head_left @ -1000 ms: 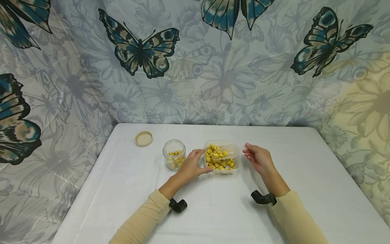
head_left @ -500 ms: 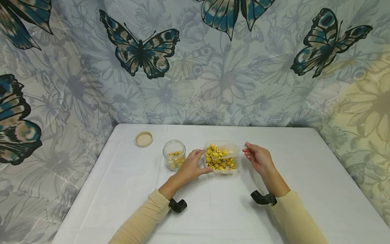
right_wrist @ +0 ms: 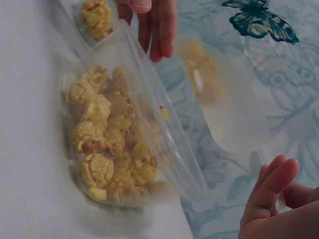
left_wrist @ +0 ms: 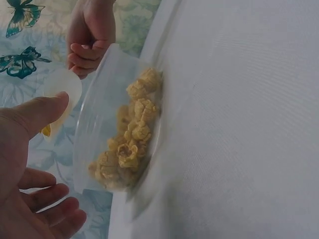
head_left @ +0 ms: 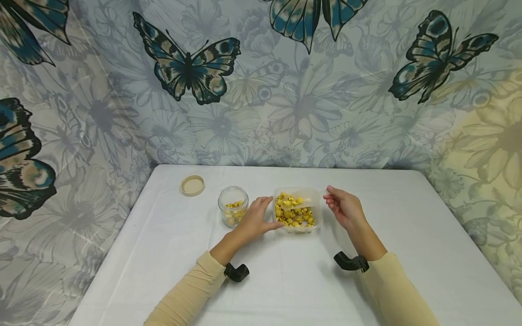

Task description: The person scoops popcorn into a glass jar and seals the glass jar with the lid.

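My right hand (head_left: 345,209) pinches the thin, see-through handle of a translucent scoop (right_wrist: 232,107). Popcorn (right_wrist: 202,72) lies in the scoop's bowl, which is raised above a clear plastic container (right_wrist: 149,99). Yellow popcorn (head_left: 294,218) also fills much of that container, which stands on the table. At the container's left side is my left hand (head_left: 254,219), thumb and fingers spread apart with nothing held. Its thumb (left_wrist: 47,112) shows in front of the scoop in the left wrist view. Whether that hand touches the container's rim cannot be told.
Left of the container stands a round glass jar (head_left: 233,206) without its lid, partly filled with popcorn. A round, pale gold lid (head_left: 192,185) lies further left on the white-covered table (head_left: 281,280). Butterfly-patterned cloth (head_left: 228,131) rises behind the table.
My right hand has risen slightly with the scoop, which has shifted a little to the left. My left hand has drawn back slightly, up and to the left.
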`<action>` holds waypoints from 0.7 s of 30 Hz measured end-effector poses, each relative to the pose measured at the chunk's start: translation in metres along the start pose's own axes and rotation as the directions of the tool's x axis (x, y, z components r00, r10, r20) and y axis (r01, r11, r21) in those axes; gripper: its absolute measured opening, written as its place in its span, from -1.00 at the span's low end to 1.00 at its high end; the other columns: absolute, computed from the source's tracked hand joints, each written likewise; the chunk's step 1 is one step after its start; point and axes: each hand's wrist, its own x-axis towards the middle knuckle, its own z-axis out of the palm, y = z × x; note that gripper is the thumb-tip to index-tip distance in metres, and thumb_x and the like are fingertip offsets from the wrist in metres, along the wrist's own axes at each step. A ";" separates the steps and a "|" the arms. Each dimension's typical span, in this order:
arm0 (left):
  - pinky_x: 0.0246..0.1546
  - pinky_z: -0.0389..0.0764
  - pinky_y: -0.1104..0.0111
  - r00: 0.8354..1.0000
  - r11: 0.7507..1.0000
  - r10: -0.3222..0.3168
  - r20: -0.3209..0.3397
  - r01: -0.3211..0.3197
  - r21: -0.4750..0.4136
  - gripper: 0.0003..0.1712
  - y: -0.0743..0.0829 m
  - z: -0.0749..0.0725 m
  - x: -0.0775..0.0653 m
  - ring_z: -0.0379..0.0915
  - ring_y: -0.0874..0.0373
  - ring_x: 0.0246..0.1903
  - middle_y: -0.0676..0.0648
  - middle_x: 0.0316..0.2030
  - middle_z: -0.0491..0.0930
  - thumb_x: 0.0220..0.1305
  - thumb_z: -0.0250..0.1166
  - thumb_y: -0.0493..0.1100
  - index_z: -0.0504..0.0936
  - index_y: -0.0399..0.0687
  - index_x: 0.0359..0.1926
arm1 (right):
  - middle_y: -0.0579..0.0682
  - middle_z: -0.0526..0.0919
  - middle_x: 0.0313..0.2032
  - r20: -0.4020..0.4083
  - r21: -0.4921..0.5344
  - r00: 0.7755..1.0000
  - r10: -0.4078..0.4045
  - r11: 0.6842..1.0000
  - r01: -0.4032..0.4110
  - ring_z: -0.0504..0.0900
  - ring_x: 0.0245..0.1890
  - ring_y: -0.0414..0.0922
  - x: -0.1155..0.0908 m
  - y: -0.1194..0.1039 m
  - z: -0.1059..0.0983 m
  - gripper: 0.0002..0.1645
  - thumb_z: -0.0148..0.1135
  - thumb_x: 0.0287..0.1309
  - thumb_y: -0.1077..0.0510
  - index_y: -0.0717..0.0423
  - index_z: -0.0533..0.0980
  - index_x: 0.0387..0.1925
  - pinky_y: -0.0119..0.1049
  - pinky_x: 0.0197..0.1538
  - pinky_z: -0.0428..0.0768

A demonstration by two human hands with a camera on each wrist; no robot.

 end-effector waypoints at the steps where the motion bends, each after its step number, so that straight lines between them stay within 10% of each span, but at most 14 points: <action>1: 0.32 0.38 0.02 1.000 1.000 0.000 -0.003 0.000 -0.003 -0.01 0.002 -0.001 0.000 0.23 -0.13 0.35 -0.20 0.35 0.30 0.12 0.43 0.14 0.22 -0.16 0.44 | -0.07 0.68 -0.62 0.008 0.012 1.000 -0.006 1.000 0.006 0.60 -0.65 -0.29 0.000 0.000 0.001 -0.76 0.11 0.37 0.22 0.06 0.60 -0.43 -0.56 -0.53 0.57; 21: 0.32 0.37 0.00 0.992 0.997 0.048 -0.113 -0.055 -0.063 -0.06 0.016 -0.037 -0.013 0.21 -0.11 0.36 -0.19 0.34 0.29 0.12 0.45 0.09 0.26 -0.16 0.42 | -0.04 0.68 -0.64 0.067 0.072 0.996 -0.061 0.996 0.056 0.60 -0.67 -0.28 0.003 -0.008 0.023 -0.74 0.11 0.36 0.24 0.10 0.62 -0.45 -0.57 -0.56 0.55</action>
